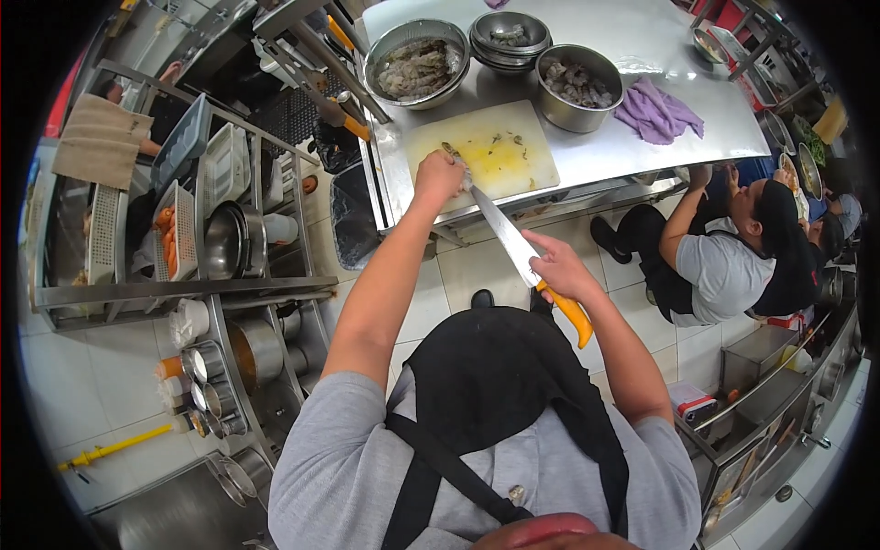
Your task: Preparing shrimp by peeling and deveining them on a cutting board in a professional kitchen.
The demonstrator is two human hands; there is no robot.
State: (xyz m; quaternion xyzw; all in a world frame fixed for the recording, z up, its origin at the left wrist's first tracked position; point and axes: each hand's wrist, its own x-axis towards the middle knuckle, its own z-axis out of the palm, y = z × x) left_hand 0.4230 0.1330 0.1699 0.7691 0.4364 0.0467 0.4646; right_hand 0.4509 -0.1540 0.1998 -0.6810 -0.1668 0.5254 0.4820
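Note:
My left hand point(440, 177) is closed on a shrimp point(466, 170) near the left edge of a white cutting board point(532, 128), and the fingers hide most of it. In my right hand point(559, 266) is a long knife point(502, 227) with an orange handle, its tip against the shrimp. Yellowish wet stains and small dark scraps mark the board. Behind it stand a colander point(371, 69) of whole shrimp, a stack of steel bowls point(504, 62) with shrimp in the top one, and a deep steel pot point(579, 112) with more shrimp.
A purple cloth point(662, 112) lies right of the pot on the steel table point(724, 128). Below the table's left end is a black-lined bin point(356, 215). Shelving point(183, 295) fills the left side. A person in a grey shirt point(724, 266) crouches on the right.

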